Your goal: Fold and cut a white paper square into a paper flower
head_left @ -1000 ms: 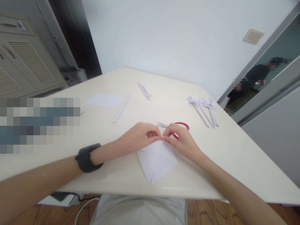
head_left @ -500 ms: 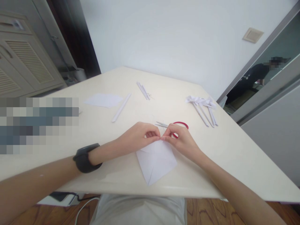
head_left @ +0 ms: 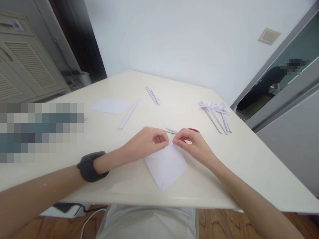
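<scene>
A white folded sheet of paper (head_left: 165, 166) lies on the cream table (head_left: 249, 159) near its front edge, one corner pointing toward me. My left hand (head_left: 147, 142) and my right hand (head_left: 193, 146) meet at its far corner, each pinching the paper between thumb and fingertips. A dark band (head_left: 91, 166) sits on my left wrist. Just behind my right hand lie red-handled scissors (head_left: 181, 131), mostly hidden by the fingers.
A flat white sheet (head_left: 109, 106) and a rolled paper stick (head_left: 129, 114) lie at the left. Thin paper sticks (head_left: 152, 95) lie farther back. A bunch of paper flowers on sticks (head_left: 215, 114) lies at the right. Another person (head_left: 274, 78) stands beyond the doorway.
Both hands have shifted slightly away from me with the paper's far corner, covering more of the red scissors. The person beyond the doorway has moved.
</scene>
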